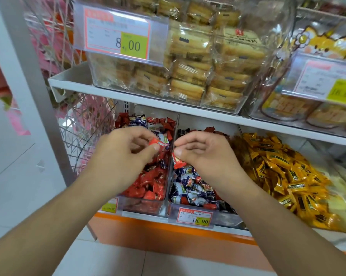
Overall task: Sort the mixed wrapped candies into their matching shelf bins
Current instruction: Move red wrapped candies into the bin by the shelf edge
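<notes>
A red candy [158,144] is pinched in the left hand [126,150] over the left bin [146,204] of mostly red sweets. The right hand [204,154], fingers curled, grips another red candy [178,161] by the clear divider [171,166], above the middle bin [224,216] of blue-white sweets. Yellow candies [283,176] fill the bin to the right

Left hand [126,150] pinches a red candy [157,144] over the red-candy bin [146,206]. Right hand [204,154] holds another red candy [178,161] above the blue-white candy bin [224,215], beside the clear divider [169,188]. Yellow candies [287,176] lie further right.
</notes>
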Available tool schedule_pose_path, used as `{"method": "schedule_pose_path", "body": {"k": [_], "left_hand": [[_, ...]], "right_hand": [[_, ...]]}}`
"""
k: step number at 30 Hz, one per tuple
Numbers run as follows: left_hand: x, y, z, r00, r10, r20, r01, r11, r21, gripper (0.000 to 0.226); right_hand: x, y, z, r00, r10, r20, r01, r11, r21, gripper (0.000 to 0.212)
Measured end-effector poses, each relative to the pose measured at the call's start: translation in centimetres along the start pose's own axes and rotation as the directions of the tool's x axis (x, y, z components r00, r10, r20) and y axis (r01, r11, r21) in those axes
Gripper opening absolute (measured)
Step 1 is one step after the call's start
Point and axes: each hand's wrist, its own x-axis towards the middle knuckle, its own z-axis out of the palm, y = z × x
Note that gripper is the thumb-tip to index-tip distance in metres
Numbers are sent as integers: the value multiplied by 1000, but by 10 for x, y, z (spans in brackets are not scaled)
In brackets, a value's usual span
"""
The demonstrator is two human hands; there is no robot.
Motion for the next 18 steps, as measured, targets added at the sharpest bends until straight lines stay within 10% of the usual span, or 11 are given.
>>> {"method": "schedule_pose_path", "body": {"k": [7, 18], "left_hand": [[2, -14, -10, 998, -52, -33, 61, 925, 375, 32], [-2, -8, 30, 937, 80, 341, -178, 947, 266, 59]], "right_hand": [[3, 6, 17, 1000, -21, 6, 21, 998, -56, 16], [57, 65, -37, 949, -129, -288, -64, 814, -577, 37]]}}
